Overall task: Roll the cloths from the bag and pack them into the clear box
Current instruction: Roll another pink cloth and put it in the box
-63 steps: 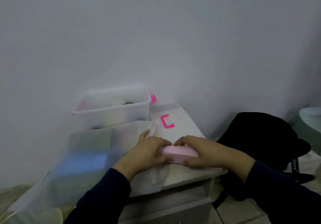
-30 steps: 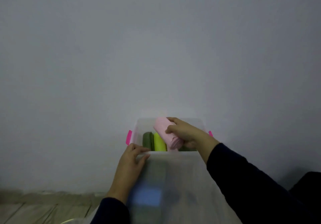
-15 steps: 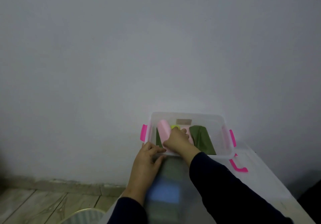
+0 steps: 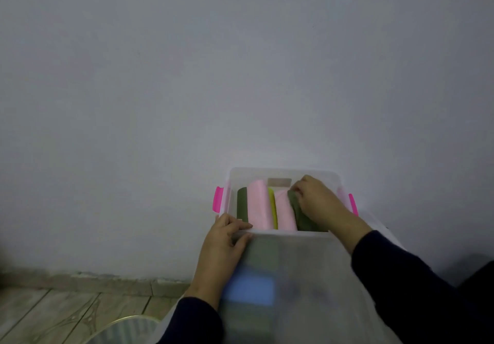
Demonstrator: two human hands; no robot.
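Head view: clear box (image 4: 283, 174) w/ green, pink, yellow rolls; right hand (image 4: 318, 202) now pinching far-right green roll (image 4: 300, 215), left hand (image 4: 224, 239) gripping box's near rim.

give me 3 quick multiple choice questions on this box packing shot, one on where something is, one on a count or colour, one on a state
1. Where is the right hand?
A. inside the clear box
B. on the floor
C. on the wall

2. How many pink rolls show in the box?
A. none
B. two
C. five

3. The box is:
A. lidded
B. open-topped
C. upside down

Answers:
1 A, its fingers press a dark green cloth in the box.
2 B, one pink roll and another flank a yellow-green cloth.
3 B, the rolls show from above; the left hand grips its near rim.
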